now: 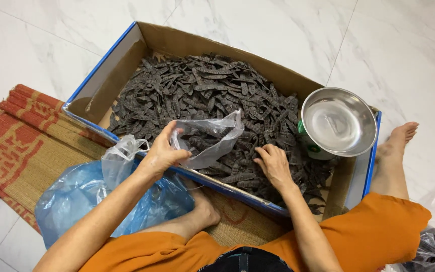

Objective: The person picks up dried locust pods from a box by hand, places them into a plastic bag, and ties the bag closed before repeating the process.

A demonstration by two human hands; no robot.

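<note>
A large cardboard box [127, 55] with blue outer sides lies on the floor in front of me, filled with a heap of dark dried pods [197, 90]. My left hand [163, 151] grips the rim of a small clear plastic bag [212, 138] held open over the pods; the bag has some pods inside. My right hand [274, 163] rests palm down on the pods near the box's front edge, fingers spread among them.
A shiny steel bowl [339, 121] sits on a green and white can at the box's right end. A blue plastic bag [86, 194] lies by my left knee on a woven red and tan mat [21, 146]. White marble floor surrounds the box. Another clear bag with dark contents [431, 249] lies far right.
</note>
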